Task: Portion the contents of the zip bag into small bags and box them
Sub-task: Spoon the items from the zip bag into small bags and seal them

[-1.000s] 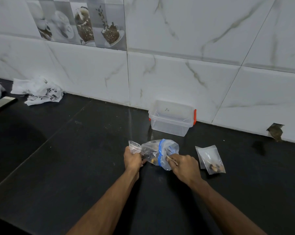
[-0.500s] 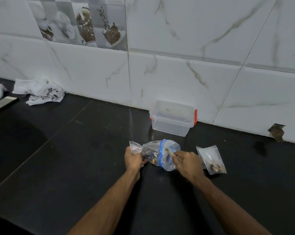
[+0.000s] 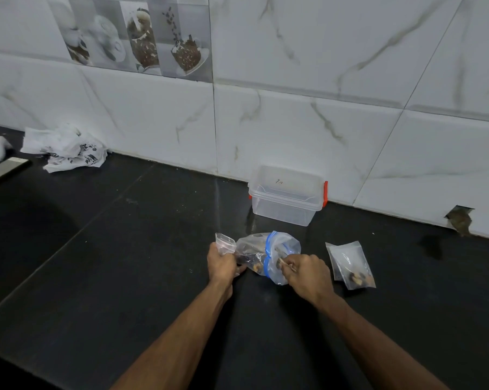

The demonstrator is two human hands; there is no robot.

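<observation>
Change: right hand (image 3: 308,274) has eased back from the zip bag's mouth since a second ago, a thin stick-like piece coming out with it; left hand and bag have barely shifted.
Right hand: fingers curled, pinching that thin piece (too small to name) at the bag's open end.
Left hand (image 3: 222,263): fingers curled round the closed end of the zip bag, with an empty small bag (image 3: 225,243) held in the same grip and sticking up.
Zip bag (image 3: 265,256): clear with a blue zip strip, lying on the black countertop (image 3: 125,263) between the hands, brownish bits inside.
Filled small bag (image 3: 350,264): flat on the countertop just right of the right hand, dark bits at its near end.
Storage box (image 3: 287,195): clear, red clips, at the back edge against the tiled wall.
Crumpled printed bag (image 3: 66,147): back left corner.
</observation>
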